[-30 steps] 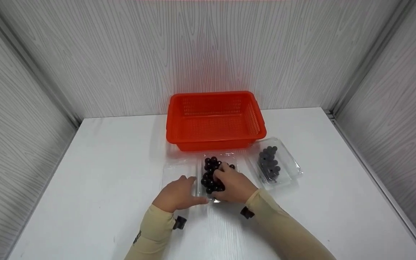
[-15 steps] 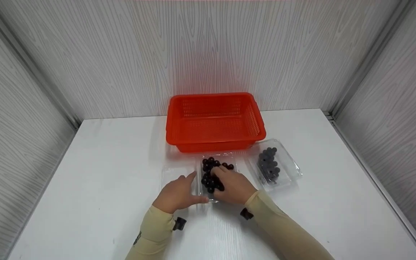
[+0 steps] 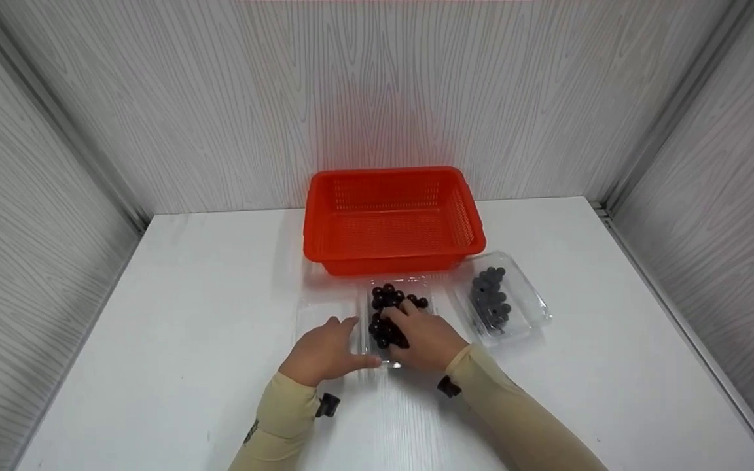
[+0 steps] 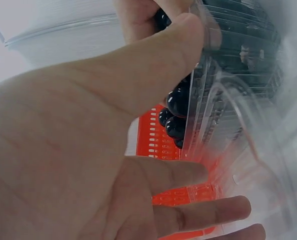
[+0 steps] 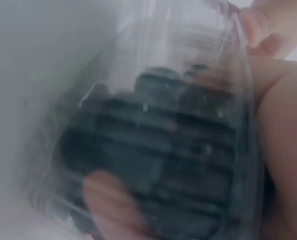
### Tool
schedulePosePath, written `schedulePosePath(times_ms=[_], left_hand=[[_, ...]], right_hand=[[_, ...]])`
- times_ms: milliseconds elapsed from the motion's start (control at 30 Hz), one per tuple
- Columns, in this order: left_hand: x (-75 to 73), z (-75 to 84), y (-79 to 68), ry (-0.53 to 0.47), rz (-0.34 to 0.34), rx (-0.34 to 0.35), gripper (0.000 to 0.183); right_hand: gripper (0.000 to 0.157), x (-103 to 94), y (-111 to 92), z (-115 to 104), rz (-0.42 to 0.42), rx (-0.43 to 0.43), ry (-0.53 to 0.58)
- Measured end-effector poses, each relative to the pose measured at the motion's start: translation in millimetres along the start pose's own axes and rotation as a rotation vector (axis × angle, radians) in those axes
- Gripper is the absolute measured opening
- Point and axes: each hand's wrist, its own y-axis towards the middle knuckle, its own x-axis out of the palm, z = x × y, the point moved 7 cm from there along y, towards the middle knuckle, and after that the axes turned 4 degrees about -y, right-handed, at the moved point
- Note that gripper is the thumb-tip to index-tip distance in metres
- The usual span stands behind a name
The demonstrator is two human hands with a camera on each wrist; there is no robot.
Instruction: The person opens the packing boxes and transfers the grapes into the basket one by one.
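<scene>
Dark, shiny grapes in a bunch (image 3: 385, 330) lie in a clear plastic clamshell box (image 3: 395, 364) in front of the red basket. My right hand (image 3: 428, 340) reaches into this box with its fingers curled round part of the bunch. Through the clear wall in the right wrist view, a fingertip (image 5: 111, 200) shows among the grapes. My left hand (image 3: 321, 353) is spread over the box's opened lid (image 3: 311, 318) on the left. Its thumb (image 4: 186, 37) touches the box's rim in the left wrist view, while the other fingers extend straight beside the lid.
A red perforated basket (image 3: 390, 261) stands behind the box, near the back wall. To the right, a second clear box (image 3: 524, 294), apparently closed, holds more dark grapes (image 3: 489, 297). All stand on a white table (image 3: 187, 327) enclosed by wood-grain panels.
The right fingers have shifted slightly left and deeper among the grapes, and the bunch has moved a little under them. The left hand stays at the rim and lid.
</scene>
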Motion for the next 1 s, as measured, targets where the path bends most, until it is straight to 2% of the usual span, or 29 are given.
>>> schedulePosePath(times_ms=[167, 333, 433, 633, 1000], left_hand=[[1.0, 0.9, 0.0, 0.008, 0.005, 0.014, 0.088], [-1.0, 3.7, -0.5, 0.011, 0.012, 0.008, 0.087], [-1.6, 3.8, -0.7, 0.011, 0.013, 0.001, 0.086], [0.0, 0.8, -0.7, 0.003, 0.013, -0.005, 0.086], [-2.2, -1.8, -1.5, -0.004, 0.030, -0.017, 0.087]], right_hand=[[0.068, 0.6, -1, 2, -0.020, 0.023, 0.025], [0.060, -0.2, -2, -1, 0.041, -0.023, -0.031], [0.056, 0.7, -1, 0, 0.067, -0.015, -0.038], [0.051, -0.3, 1, 6, 0.105, 0.038, 0.106], [0.051, -15.1, 3, 10, 0.235, 0.029, 0.257]])
